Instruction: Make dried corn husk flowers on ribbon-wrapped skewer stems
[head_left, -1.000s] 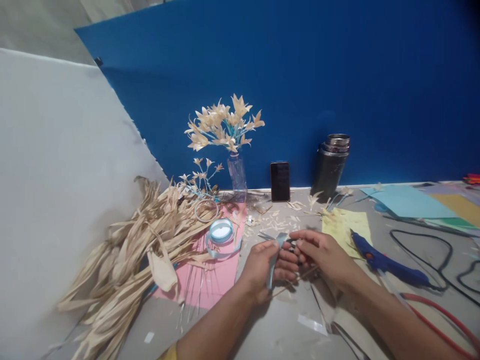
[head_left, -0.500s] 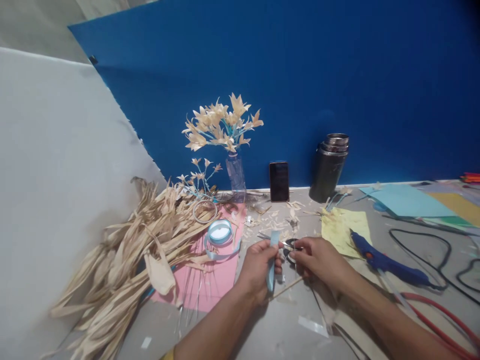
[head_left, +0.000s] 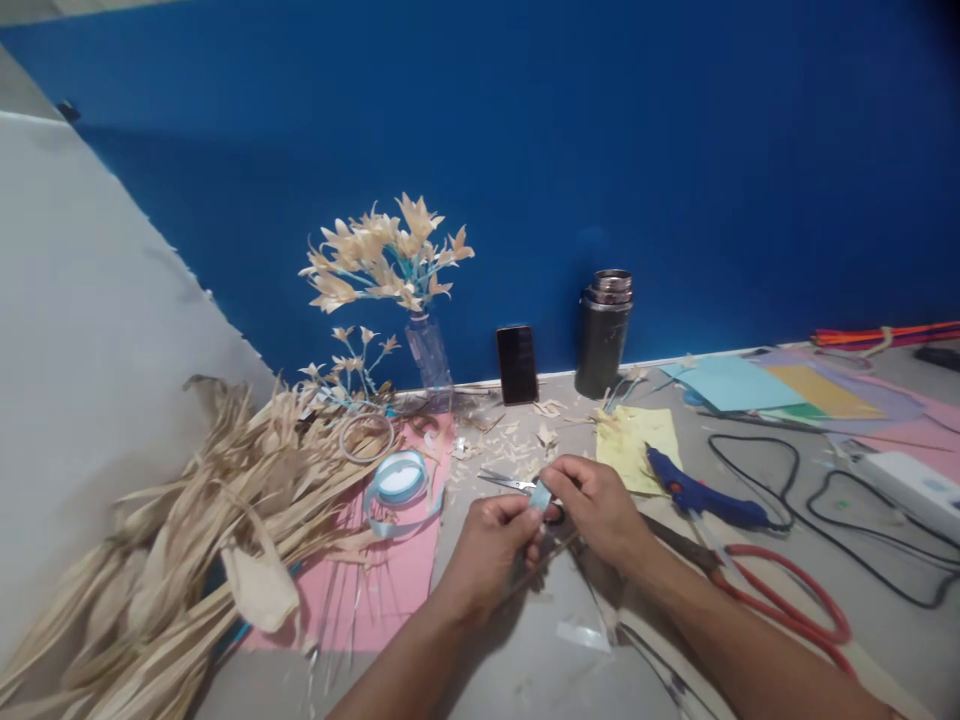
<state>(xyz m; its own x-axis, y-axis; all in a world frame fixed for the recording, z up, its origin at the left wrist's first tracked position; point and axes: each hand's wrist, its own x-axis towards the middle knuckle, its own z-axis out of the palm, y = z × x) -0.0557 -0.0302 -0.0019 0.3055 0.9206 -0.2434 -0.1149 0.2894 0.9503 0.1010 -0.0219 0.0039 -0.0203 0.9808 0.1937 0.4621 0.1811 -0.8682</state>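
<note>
A short light blue ribbon strip [head_left: 540,496] is stretched between my two hands. My left hand [head_left: 487,555] pinches its lower part between thumb and fingers. Its upper end is between the thumb and fingertips of my right hand [head_left: 600,510]. Just beyond the hands, scissors [head_left: 504,480] lie on the table, their blades pointing left and their black handles partly covered by my hands. A ribbon roll [head_left: 381,488] of the same blue rests to the left on pink paper [head_left: 420,580], with thin wires [head_left: 354,610] near it.
Dried husks [head_left: 172,530] heap up at left. Husk flowers [head_left: 390,245] stand in a clear bottle [head_left: 431,360] by the blue wall. A phone [head_left: 517,368] and a flask [head_left: 602,345] stand nearby. At right lie a blue glue gun [head_left: 709,500] and a red-handled tool [head_left: 810,585].
My right hand has left the scissors' handles and now pinches the ribbon strip's upper end. The scissors stay on the table. My view has turned to the right.
</note>
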